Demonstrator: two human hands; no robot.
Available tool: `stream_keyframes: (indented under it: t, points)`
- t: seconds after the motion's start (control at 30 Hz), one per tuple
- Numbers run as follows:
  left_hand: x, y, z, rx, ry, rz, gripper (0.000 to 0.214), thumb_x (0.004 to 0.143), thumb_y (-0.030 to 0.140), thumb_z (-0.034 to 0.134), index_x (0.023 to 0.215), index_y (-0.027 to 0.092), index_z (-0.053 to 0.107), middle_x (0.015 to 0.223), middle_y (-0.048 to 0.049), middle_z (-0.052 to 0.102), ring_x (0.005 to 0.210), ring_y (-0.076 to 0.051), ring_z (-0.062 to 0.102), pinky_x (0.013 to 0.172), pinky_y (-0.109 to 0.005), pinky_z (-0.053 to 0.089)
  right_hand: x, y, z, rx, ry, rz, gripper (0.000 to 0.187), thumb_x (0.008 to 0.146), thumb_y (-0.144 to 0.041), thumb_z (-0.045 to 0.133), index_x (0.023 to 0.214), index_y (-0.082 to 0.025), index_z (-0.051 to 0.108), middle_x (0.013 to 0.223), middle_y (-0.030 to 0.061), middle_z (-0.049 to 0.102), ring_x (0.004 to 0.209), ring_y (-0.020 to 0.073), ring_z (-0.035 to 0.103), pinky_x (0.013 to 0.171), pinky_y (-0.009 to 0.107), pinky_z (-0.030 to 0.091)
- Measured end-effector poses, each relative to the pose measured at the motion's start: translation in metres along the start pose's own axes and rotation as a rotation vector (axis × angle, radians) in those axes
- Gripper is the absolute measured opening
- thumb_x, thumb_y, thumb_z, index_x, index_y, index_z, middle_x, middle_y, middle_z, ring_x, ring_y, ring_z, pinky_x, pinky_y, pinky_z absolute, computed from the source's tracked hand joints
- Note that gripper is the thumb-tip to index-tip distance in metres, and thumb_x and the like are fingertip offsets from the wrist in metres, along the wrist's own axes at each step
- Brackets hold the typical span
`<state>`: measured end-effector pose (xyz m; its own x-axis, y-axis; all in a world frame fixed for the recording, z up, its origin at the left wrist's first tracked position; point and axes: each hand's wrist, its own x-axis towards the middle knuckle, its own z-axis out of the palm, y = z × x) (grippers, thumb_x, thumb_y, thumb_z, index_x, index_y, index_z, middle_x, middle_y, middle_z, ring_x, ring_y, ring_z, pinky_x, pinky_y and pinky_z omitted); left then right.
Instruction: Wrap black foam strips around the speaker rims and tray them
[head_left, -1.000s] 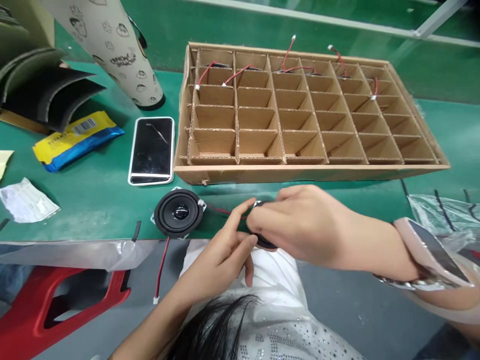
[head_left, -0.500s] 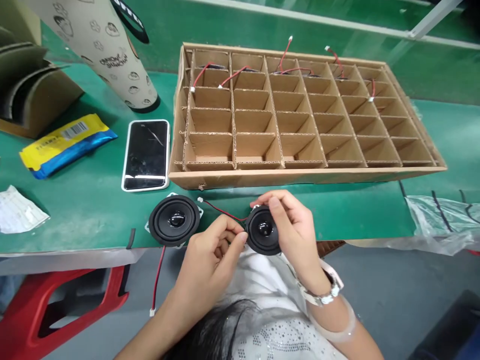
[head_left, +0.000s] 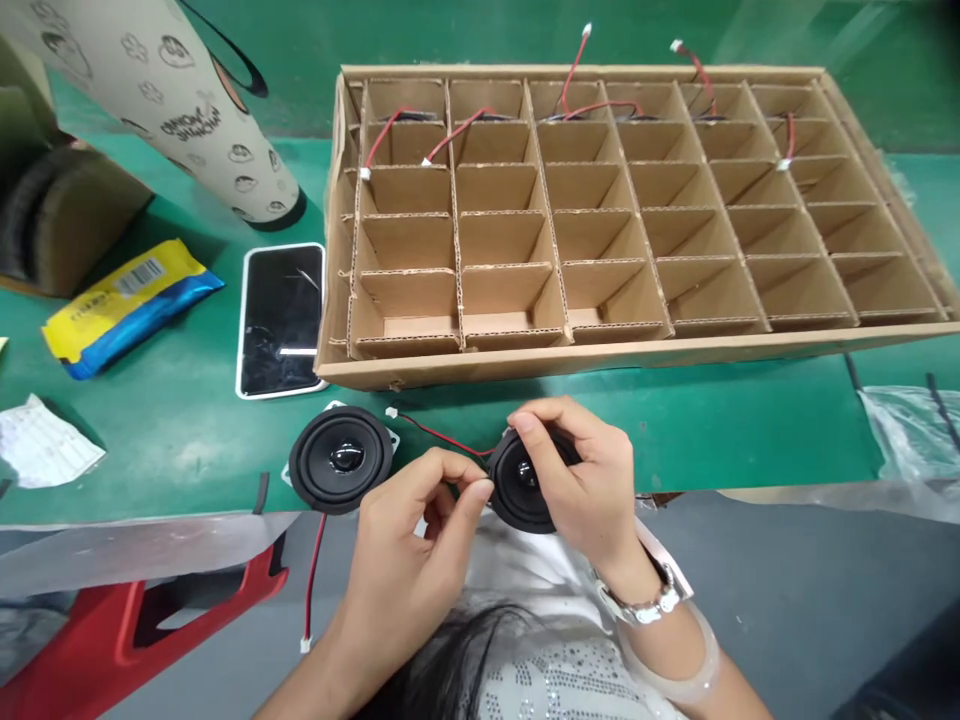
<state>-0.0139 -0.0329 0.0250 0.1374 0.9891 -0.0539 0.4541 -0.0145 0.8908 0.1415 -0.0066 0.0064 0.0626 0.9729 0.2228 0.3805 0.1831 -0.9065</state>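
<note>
My right hand grips a small black round speaker at the table's front edge, fingers curled over its rim. My left hand pinches at the speaker's left edge, where its red and black wire runs off to a white plug. A second black speaker lies face up on the green table, left of my hands, its own wire hanging over the edge. Behind them stands a cardboard tray split into many cells; the far row holds several speakers with red wires.
A phone lies face up left of the tray. A yellow and blue packet, a crumpled paper and a patterned cone-shaped thing sit further left. A clear plastic bag lies at right; a red stool stands below.
My right hand turned the speaker face up and drew back from over it, then kept hold; my left hand stayed pinching at its left edge. The view tipped slightly.
</note>
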Motion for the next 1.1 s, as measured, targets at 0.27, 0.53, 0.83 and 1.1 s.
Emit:
stream_keyframes:
  t: [0.27,0.53,0.83,1.1]
  points:
    - [0.001,0.001,0.002,0.028,0.061,0.078,0.012,0.085,0.012,0.063,0.076,0.019,0.062,0.066,0.0072,0.063,0.057,-0.004,0.055,0.055,-0.009,0.045,-0.001,-0.002,0.000,-0.006,-0.036,-0.004,0.011,0.091,-0.017,0.057,0.082,-0.015,0.062,0.075,-0.0071,0.061,0.068,-0.0036,0.055,0.067,0.002,0.041]
    - [-0.006,-0.004,0.011,-0.091,0.087,-0.006,0.009,0.087,0.013,0.061,0.081,0.020,0.061,0.070,0.0062,0.061,0.059,-0.006,0.059,0.057,-0.014,0.049,0.000,-0.002,-0.001,0.008,-0.043,-0.009,0.013,0.092,-0.018,0.056,0.081,-0.013,0.061,0.073,-0.0054,0.061,0.066,-0.0015,0.054,0.065,0.006,0.042]
    - [0.003,0.004,0.006,-0.125,0.044,-0.139,0.013,0.084,0.017,0.063,0.071,0.018,0.062,0.064,0.0046,0.061,0.056,-0.007,0.058,0.055,-0.014,0.047,0.001,-0.002,-0.002,0.011,-0.050,-0.036,0.012,0.091,-0.017,0.057,0.080,-0.013,0.061,0.073,-0.0058,0.060,0.066,-0.0014,0.054,0.064,0.008,0.041]
    - [0.003,0.005,0.007,-0.270,-0.114,-0.293,0.023,0.095,0.034,0.052,0.077,0.019,0.050,0.062,0.0060,0.051,0.051,-0.006,0.052,0.047,-0.014,0.041,0.000,-0.001,-0.003,0.007,-0.048,-0.038,0.012,0.091,-0.018,0.057,0.081,-0.013,0.061,0.074,-0.0043,0.061,0.066,0.0010,0.056,0.064,0.012,0.042]
